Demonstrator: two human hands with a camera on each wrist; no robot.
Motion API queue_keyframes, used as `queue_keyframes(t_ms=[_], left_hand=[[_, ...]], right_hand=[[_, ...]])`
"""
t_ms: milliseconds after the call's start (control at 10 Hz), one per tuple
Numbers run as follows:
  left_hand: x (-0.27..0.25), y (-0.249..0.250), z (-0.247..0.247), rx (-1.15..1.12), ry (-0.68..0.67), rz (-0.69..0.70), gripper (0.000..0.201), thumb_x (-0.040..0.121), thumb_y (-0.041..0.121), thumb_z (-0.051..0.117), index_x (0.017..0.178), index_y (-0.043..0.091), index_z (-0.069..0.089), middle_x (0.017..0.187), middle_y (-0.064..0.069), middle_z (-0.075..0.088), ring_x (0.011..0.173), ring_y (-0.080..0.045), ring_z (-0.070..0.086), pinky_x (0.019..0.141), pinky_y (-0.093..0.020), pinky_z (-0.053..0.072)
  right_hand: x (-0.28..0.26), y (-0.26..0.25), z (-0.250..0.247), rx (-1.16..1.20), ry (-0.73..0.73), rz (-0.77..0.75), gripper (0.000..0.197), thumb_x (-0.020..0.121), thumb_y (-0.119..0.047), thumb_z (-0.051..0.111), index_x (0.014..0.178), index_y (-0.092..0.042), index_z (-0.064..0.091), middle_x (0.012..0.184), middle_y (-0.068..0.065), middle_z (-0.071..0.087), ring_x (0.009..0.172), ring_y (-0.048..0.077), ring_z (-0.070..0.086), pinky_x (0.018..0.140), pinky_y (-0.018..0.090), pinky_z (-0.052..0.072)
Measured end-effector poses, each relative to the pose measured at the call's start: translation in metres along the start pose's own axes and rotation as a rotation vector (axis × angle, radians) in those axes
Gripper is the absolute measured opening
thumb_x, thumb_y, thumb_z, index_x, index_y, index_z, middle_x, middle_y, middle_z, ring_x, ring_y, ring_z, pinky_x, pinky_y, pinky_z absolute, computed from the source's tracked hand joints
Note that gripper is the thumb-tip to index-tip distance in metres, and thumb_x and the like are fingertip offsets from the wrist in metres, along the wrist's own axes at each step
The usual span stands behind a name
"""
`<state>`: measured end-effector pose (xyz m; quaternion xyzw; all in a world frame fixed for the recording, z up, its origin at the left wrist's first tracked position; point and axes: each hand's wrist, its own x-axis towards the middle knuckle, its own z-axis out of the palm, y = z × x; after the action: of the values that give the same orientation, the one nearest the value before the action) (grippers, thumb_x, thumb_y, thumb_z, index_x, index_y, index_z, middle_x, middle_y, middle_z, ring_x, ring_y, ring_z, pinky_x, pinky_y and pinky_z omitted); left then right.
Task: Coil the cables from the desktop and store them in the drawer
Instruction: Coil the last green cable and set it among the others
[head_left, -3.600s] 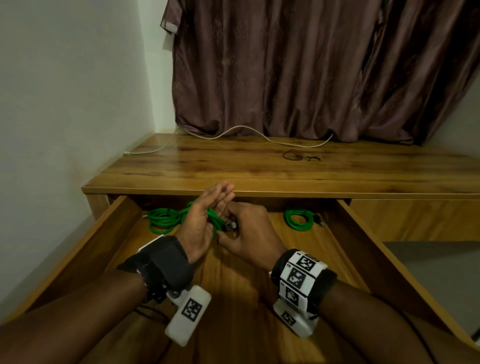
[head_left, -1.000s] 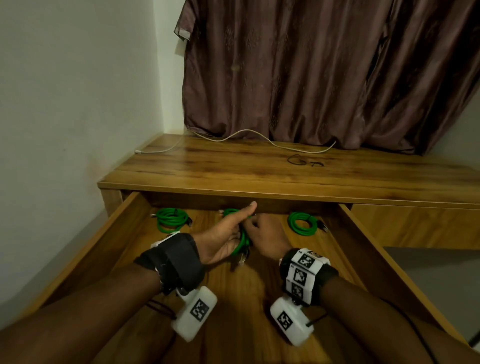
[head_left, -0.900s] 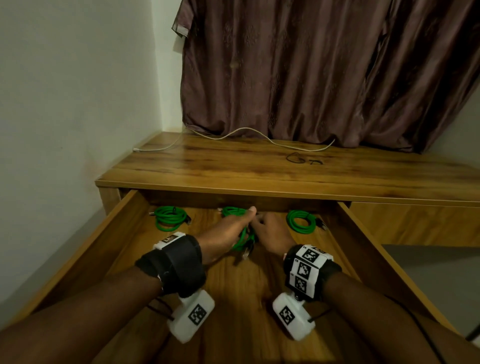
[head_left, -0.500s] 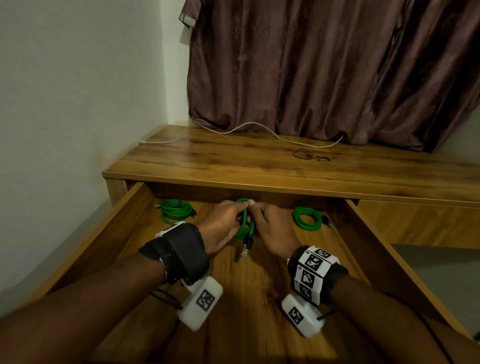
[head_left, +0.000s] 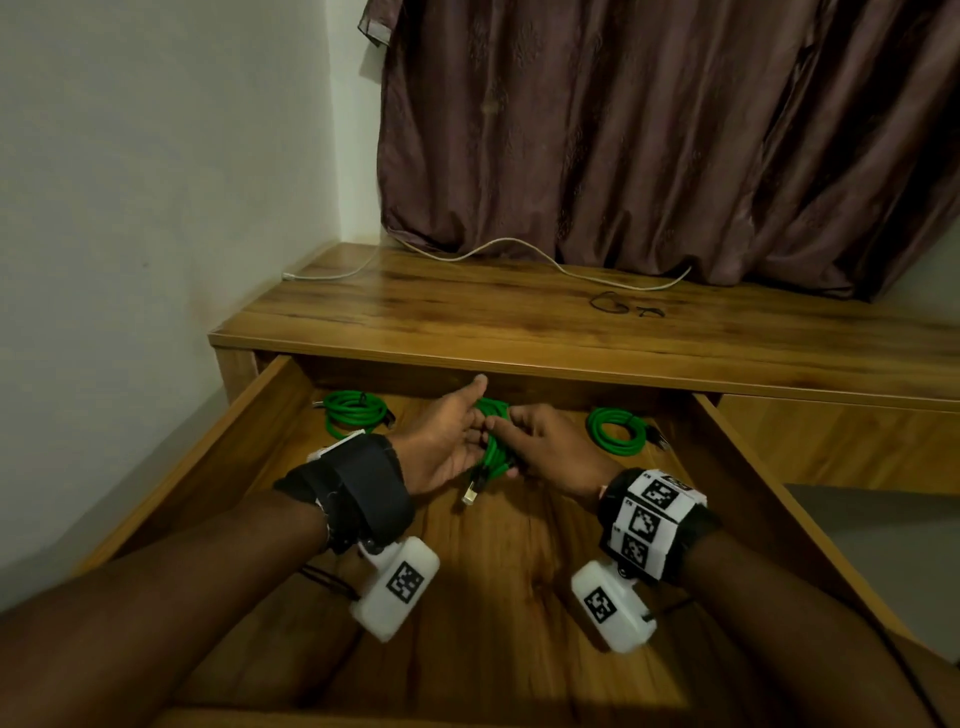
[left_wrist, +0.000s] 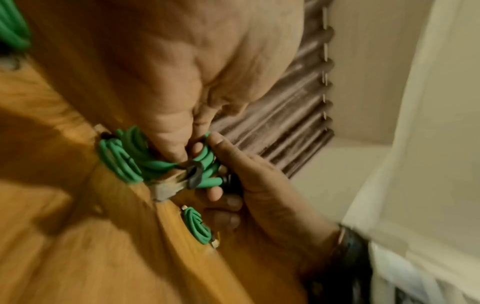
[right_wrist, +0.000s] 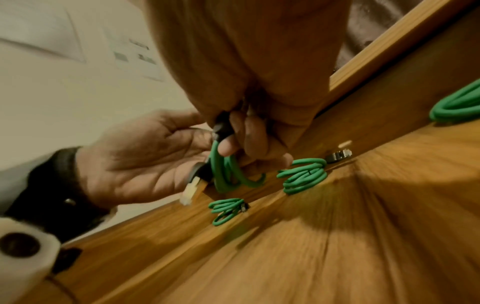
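left to right in the open drawer (head_left: 769, 493): a coiled green cable (head_left: 355, 410) lies flat in the far-left corner, then the two hands meet over the middle, then another green coil (head_left: 618, 432) lies flat at the far right

the left hand (head_left: 441, 436) reaches in palm turned toward the right, index finger stretched forward to the drawer's back edge, the other fingers and thumb cupped against the held green coil (head_left: 493, 439). the right hand (head_left: 550, 441) comes in from the other side, knuckles up, fingers curled round the same bundle, thumb tip meeting the left hand's. the coil stands on edge between the palms above the drawer floor, one clear plug (head_left: 470, 496) hanging below

the left wrist view shows what the head view hides: a dark band (left_wrist: 193, 172) round the bundle, pinched by the left fingertips (left_wrist: 171, 150), and the right fingers (left_wrist: 215, 193) wrapped under the loops. the right wrist view shows the left palm spread wide beside the coil (right_wrist: 226, 170) and the right fingers (right_wrist: 233, 139) gripping its top loops

on the desktop (head_left: 467, 317) behind, a white cable (head_left: 519, 247) and a thin black cord (head_left: 608, 304) lie loose before the curtain (head_left: 649, 130)
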<state>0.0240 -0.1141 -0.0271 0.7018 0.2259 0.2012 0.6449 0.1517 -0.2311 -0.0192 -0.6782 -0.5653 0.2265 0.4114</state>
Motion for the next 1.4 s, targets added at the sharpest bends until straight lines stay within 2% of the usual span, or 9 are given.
queue_keyframes(t_ms=[100, 200, 400, 700, 900, 1000, 1100, 1300, 1400], left_hand=[[-0.012, 0.009, 0.005, 0.762, 0.045, 0.272, 0.025, 0.106, 0.027, 0.054, 0.117, 0.011, 0.070, 0.107, -0.010, 0.073, 0.102, -0.030, 0.069, 0.097, -0.042, 0.055], [-0.017, 0.017, 0.004, 0.943, 0.184, 0.532, 0.029, 0.106, 0.031, 0.053, 0.122, 0.016, 0.072, 0.108, 0.000, 0.074, 0.098, -0.016, 0.066, 0.090, -0.030, 0.051], [-0.015, 0.004, 0.006, 1.151, 0.007, 0.438, 0.053, 0.110, 0.051, 0.020, 0.096, 0.024, 0.064, 0.085, 0.005, 0.061, 0.081, -0.017, 0.048, 0.094, -0.045, 0.040], [-0.014, -0.002, -0.003, 0.975, -0.162, 0.438, 0.032, 0.113, 0.029, 0.035, 0.109, 0.018, 0.066, 0.093, 0.010, 0.061, 0.084, -0.003, 0.051, 0.075, -0.024, 0.035], [-0.014, -0.009, 0.000, 1.046, -0.295, 0.451, 0.029, 0.111, 0.040, 0.029, 0.098, 0.044, 0.055, 0.101, 0.015, 0.064, 0.103, -0.014, 0.050, 0.096, -0.044, 0.046], [-0.022, -0.006, 0.008, 0.940, -0.370, 0.451, 0.032, 0.112, 0.039, 0.027, 0.112, 0.043, 0.058, 0.097, 0.015, 0.063, 0.100, -0.016, 0.050, 0.097, -0.041, 0.044], [-0.025, -0.001, 0.010, 0.663, -0.322, 0.427, 0.041, 0.109, 0.047, 0.027, 0.103, 0.042, 0.067, 0.089, 0.010, 0.060, 0.096, -0.020, 0.058, 0.100, -0.050, 0.045], [-0.026, 0.004, 0.008, 0.597, -0.276, 0.429, 0.048, 0.100, 0.062, 0.045, 0.100, 0.019, 0.068, 0.094, -0.002, 0.071, 0.086, -0.023, 0.069, 0.081, -0.049, 0.056], [-0.023, 0.011, 0.004, 0.241, -0.172, 0.397, 0.036, 0.105, 0.046, 0.050, 0.082, 0.020, 0.062, 0.072, 0.011, 0.062, 0.072, -0.004, 0.059, 0.074, -0.028, 0.046]], right_hand=[[0.007, 0.005, -0.004, -0.073, 0.126, 0.025, 0.031, 0.109, -0.035, 0.049, 0.093, -0.014, 0.064, 0.072, 0.000, 0.069, 0.056, 0.003, 0.067, 0.049, 0.022, 0.047], [0.010, 0.005, -0.006, -0.099, 0.254, 0.064, 0.032, 0.110, -0.032, 0.048, 0.085, -0.017, 0.062, 0.069, -0.003, 0.067, 0.050, -0.002, 0.063, 0.050, 0.019, 0.046], [0.007, 0.005, 0.002, -0.055, 0.283, 0.047, 0.034, 0.110, -0.032, 0.047, 0.088, -0.011, 0.060, 0.070, -0.002, 0.064, 0.056, 0.008, 0.065, 0.048, 0.017, 0.044], [0.007, 0.009, 0.000, -0.037, 0.262, 0.088, 0.060, 0.111, -0.045, 0.040, 0.082, -0.003, 0.071, 0.061, 0.003, 0.067, 0.050, 0.006, 0.061, 0.054, 0.023, 0.046], [0.009, 0.014, -0.019, -0.287, 0.427, 0.101, 0.046, 0.110, -0.049, 0.040, 0.093, -0.013, 0.064, 0.068, 0.003, 0.070, 0.062, 0.018, 0.070, 0.064, 0.032, 0.054], [0.008, 0.012, -0.025, -0.301, 0.441, 0.074, 0.027, 0.110, -0.037, 0.046, 0.107, -0.015, 0.061, 0.078, -0.001, 0.067, 0.055, 0.011, 0.065, 0.045, 0.015, 0.042], [0.010, 0.011, -0.032, -0.240, 0.488, 0.040, 0.023, 0.110, -0.027, 0.046, 0.110, -0.012, 0.064, 0.084, 0.003, 0.071, 0.050, 0.014, 0.066, 0.046, 0.019, 0.048], [0.007, 0.009, -0.032, -0.258, 0.515, 0.002, 0.047, 0.110, -0.045, 0.041, 0.094, -0.016, 0.074, 0.089, 0.001, 0.076, 0.080, 0.015, 0.070, 0.077, 0.035, 0.054], [0.000, 0.000, -0.034, -0.115, 0.447, 0.031, 0.062, 0.106, -0.065, 0.026, 0.092, -0.027, 0.073, 0.091, -0.008, 0.072, 0.087, 0.012, 0.068, 0.086, 0.042, 0.055]])
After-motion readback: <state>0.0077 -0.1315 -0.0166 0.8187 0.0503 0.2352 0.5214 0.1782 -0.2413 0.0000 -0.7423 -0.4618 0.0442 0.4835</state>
